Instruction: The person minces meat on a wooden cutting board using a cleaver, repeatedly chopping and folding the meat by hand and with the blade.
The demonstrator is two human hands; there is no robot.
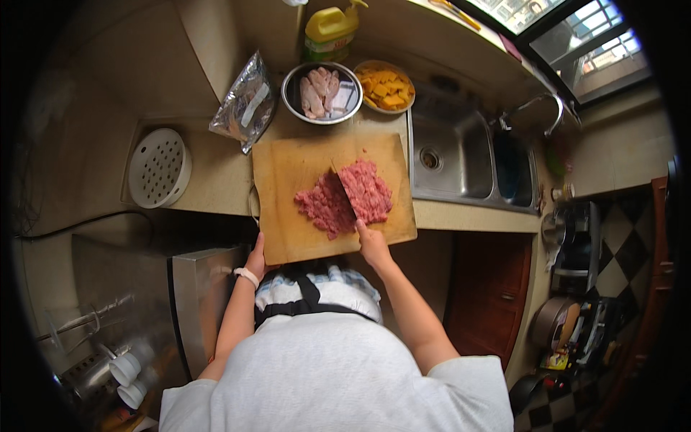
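Observation:
Minced raw meat (366,189) lies in a rough heap on a wooden cutting board (280,216). My right hand (373,245) grips a knife (345,194) near the board's front edge, and the blade, seen almost edge-on, stands in the meat. At the board's front left corner, my left hand (258,262) holds the edge, its thumb on the side and the other fingers largely hidden. Behind the board, a steel bowl (289,108) contains pale raw meat pieces (319,92). Beside it is a bowl of cut orange-yellow pieces (390,89).
A double steel sink (453,156) with a faucet (556,116) is at right. A foil-like bag (248,102) lies behind left, near a white perforated strainer (160,167). A yellow jug (329,32) stands at the back. The board overhangs the counter's front edge (475,216).

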